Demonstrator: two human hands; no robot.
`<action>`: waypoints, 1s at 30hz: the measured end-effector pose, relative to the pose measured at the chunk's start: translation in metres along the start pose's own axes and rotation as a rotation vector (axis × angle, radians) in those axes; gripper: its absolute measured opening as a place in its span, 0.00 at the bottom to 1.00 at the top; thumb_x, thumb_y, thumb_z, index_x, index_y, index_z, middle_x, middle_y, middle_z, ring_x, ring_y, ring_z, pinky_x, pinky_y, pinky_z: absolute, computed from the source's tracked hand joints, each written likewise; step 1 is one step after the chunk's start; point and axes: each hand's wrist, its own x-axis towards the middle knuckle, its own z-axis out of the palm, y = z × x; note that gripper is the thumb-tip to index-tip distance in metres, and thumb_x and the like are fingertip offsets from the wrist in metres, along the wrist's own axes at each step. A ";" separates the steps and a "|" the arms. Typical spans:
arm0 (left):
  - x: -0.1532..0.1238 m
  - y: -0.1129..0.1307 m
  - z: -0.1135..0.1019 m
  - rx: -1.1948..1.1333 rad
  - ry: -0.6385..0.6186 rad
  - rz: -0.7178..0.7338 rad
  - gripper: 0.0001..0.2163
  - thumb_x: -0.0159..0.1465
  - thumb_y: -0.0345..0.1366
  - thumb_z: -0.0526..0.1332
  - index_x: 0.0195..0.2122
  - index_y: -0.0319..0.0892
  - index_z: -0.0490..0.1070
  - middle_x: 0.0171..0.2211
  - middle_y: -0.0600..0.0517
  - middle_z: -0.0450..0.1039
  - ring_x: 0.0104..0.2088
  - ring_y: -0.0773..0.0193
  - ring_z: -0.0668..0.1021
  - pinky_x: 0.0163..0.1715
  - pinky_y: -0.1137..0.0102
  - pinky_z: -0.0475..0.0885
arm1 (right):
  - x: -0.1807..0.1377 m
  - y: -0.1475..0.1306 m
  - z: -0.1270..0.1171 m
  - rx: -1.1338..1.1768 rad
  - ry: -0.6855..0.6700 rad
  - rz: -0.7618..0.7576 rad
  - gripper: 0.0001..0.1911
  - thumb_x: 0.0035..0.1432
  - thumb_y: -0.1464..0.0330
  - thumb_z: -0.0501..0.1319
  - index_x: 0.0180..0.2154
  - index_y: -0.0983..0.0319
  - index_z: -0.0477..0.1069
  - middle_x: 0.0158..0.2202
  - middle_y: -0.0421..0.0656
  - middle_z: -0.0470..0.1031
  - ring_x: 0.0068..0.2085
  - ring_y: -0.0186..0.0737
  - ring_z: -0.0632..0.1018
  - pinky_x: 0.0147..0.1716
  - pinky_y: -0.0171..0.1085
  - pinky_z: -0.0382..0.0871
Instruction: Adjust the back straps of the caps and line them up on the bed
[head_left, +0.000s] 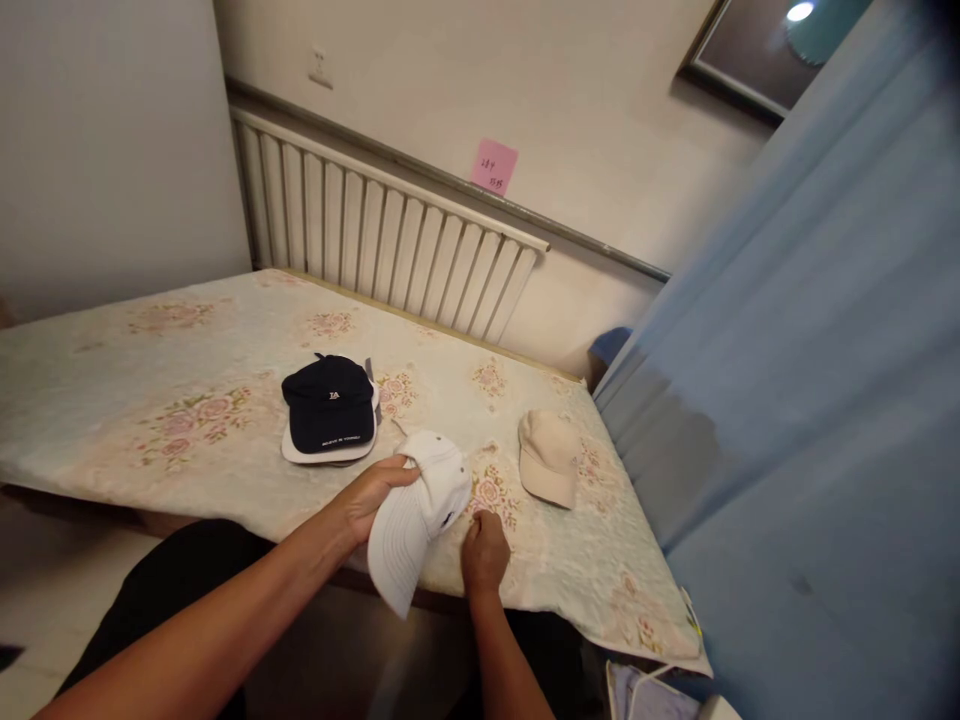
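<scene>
A white baseball cap (448, 475) hangs tilted over the front of the bed, its stitched brim pointing down toward me. My left hand (379, 490) grips it at the side, thumb on top near the brim. Just right of the cap, my right hand (485, 553) is closed in a fist above the floral cover, apart from the cap, with nothing showing in it. To the left, a black cap (330, 400) with white lettering rests on top of a white-brimmed cap (300, 452). A beige cap (550, 455) lies by itself to the right.
The floral-covered bed (225, 350) stretches before me, with a white radiator (390, 235) behind it. A blue curtain (735, 380) hangs along the right side. On the wall are a pink note (494, 166) and a socket (319, 68). My dark-clothed knees are under the front edge.
</scene>
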 end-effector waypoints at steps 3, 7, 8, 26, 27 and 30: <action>0.005 0.002 0.005 0.047 0.012 0.011 0.12 0.48 0.27 0.69 0.33 0.35 0.71 0.26 0.49 0.76 0.24 0.61 0.78 0.30 0.66 0.74 | 0.000 0.000 -0.001 0.006 0.001 0.001 0.14 0.61 0.73 0.48 0.36 0.61 0.72 0.33 0.44 0.75 0.34 0.41 0.75 0.32 0.37 0.60; 0.011 0.002 0.008 0.133 0.063 0.055 0.12 0.48 0.32 0.71 0.30 0.37 0.70 0.23 0.53 0.73 0.20 0.65 0.74 0.23 0.71 0.69 | 0.001 -0.001 -0.002 0.009 -0.003 0.003 0.14 0.61 0.73 0.48 0.36 0.61 0.72 0.33 0.44 0.75 0.33 0.41 0.75 0.32 0.36 0.60; 0.011 0.002 0.009 0.153 0.077 0.066 0.12 0.48 0.32 0.71 0.29 0.37 0.69 0.22 0.54 0.72 0.19 0.67 0.73 0.22 0.72 0.68 | 0.001 -0.001 -0.002 0.009 -0.004 0.004 0.14 0.60 0.73 0.48 0.36 0.61 0.72 0.33 0.44 0.75 0.33 0.41 0.75 0.32 0.36 0.60; -0.002 -0.031 0.003 0.250 -0.003 -0.242 0.14 0.48 0.29 0.67 0.37 0.37 0.74 0.25 0.46 0.78 0.29 0.51 0.80 0.33 0.61 0.74 | 0.002 -0.004 -0.007 0.041 -0.027 0.019 0.13 0.61 0.72 0.48 0.32 0.60 0.70 0.30 0.42 0.73 0.30 0.40 0.72 0.29 0.36 0.56; -0.005 -0.034 0.003 0.246 0.006 -0.251 0.14 0.47 0.27 0.66 0.37 0.38 0.74 0.25 0.46 0.78 0.29 0.51 0.80 0.33 0.61 0.74 | 0.002 -0.004 -0.008 0.046 -0.029 0.021 0.13 0.61 0.73 0.48 0.31 0.60 0.70 0.29 0.42 0.72 0.30 0.40 0.72 0.29 0.36 0.56; -0.012 -0.039 0.004 0.191 0.017 -0.279 0.20 0.44 0.23 0.63 0.41 0.38 0.74 0.25 0.46 0.78 0.29 0.50 0.80 0.34 0.60 0.74 | 0.002 -0.005 -0.009 0.064 -0.038 0.029 0.13 0.61 0.72 0.48 0.31 0.60 0.70 0.30 0.42 0.72 0.31 0.40 0.71 0.29 0.36 0.55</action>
